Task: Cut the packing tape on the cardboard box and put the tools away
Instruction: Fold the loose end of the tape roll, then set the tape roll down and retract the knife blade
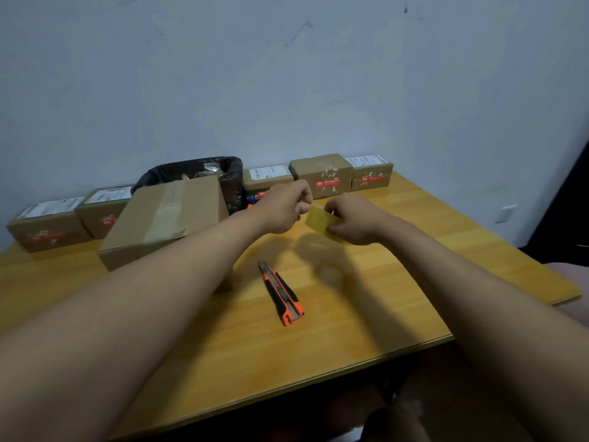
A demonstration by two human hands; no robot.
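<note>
A plain cardboard box (165, 218) with a strip of clear packing tape down its top sits at the left middle of the table, partly behind my left forearm. An orange and black utility knife (282, 293) lies flat on the table in front of it, untouched. Beyond the knife, my left hand (283, 207) and my right hand (353, 220) are raised together, both pinching a roll of yellowish tape (320, 220) between them. The roll is blurred, so its shape is unclear.
A bin lined with a black bag (229, 173) stands behind the box. Several small brown parcels with labels line the wall, at left (47, 224) and at right (322, 175). The yellow wooden table (350, 314) ends close to me and at right.
</note>
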